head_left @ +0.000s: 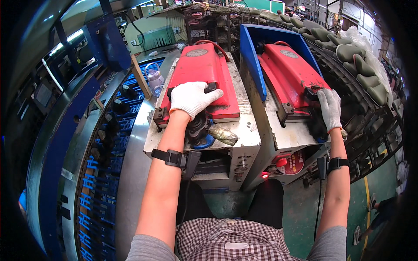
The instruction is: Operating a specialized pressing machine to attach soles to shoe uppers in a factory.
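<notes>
My left hand (pixel 193 99), in a white knit glove, is closed over the black handle (pixel 212 86) at the near end of a red machine cover (pixel 196 65). My right hand (pixel 329 108), gloved too, curls its fingers onto the black handle (pixel 311 93) of a second red cover (pixel 289 69) to the right. Both covers lie lowered on white machine bodies. Below my left wrist, a dark rounded piece (pixel 198 126) on a blue base protrudes from the left machine. Beside it lies a crumpled greenish wrapped bundle (pixel 224 135). My right hand partly hides a similar dark piece.
At left runs a conveyor with blue racks (pixel 89 195) beside a metal ledge. A lilac bottle (pixel 154 80) stands there near a wooden post (pixel 141 77). Racks of olive-green shoe-shaped pieces (pixel 370 82) fill the right. A red button (pixel 281 162) sits low in front. Someone's feet (pixel 358 235) show at lower right.
</notes>
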`<state>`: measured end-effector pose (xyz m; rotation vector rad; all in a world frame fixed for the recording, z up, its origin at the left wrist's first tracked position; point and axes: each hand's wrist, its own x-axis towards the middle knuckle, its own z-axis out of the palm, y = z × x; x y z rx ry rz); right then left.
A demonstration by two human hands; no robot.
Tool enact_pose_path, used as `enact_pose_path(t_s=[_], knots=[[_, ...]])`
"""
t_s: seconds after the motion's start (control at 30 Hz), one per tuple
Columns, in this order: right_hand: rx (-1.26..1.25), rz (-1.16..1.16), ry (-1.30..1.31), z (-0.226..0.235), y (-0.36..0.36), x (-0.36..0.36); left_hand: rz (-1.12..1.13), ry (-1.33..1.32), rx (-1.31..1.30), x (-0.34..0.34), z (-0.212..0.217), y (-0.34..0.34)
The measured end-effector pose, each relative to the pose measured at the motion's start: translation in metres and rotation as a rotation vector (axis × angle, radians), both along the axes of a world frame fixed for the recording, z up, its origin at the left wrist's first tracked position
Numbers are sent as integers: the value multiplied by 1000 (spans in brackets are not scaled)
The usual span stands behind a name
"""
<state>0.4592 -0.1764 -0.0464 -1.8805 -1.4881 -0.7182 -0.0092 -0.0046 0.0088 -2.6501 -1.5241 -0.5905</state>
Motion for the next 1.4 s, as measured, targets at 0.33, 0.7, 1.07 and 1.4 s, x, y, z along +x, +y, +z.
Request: enact_pose_path(t_s=[0.33, 0.7, 1.07, 1.4], knots=[[18, 2, 0, -3, 1, 2, 13, 15, -3, 1, 1, -1], [71, 15, -28, -5, 2, 2, 5, 3, 5, 1, 0, 0], [15, 16, -5, -2, 1, 3, 1, -9, 17, 0, -2, 2], [38, 23, -24, -4, 2, 5, -4, -7, 6, 0, -2, 1]])
